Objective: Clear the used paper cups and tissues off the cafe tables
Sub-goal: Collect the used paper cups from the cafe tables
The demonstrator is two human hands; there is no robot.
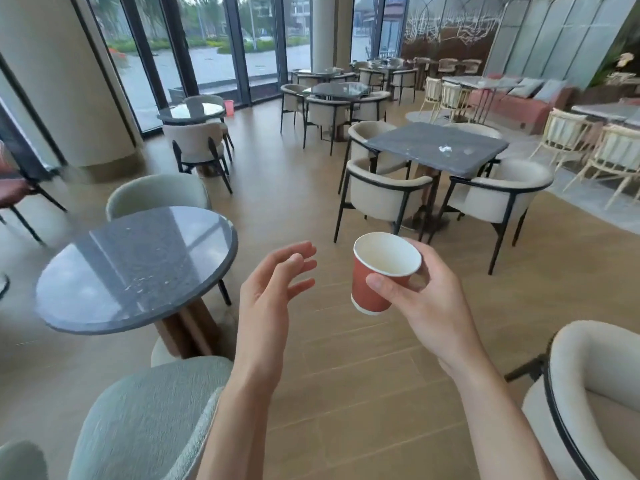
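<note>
The right hand [420, 299] held a red paper cup [379, 271] in the air above the wooden floor [294, 202], its fingers [381, 284] and thumb wrapped around the cup's wall, the white inside facing up. The left hand [273, 292] hovered just beside it, fingers released and holding nothing. A crumpled tissue [445, 149] lay on the square grey surface [433, 143] farther ahead; a round grey surface [135, 268] stood to the left.

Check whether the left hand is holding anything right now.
No, the left hand is open and empty, while the right hand holds the red paper cup.
</note>
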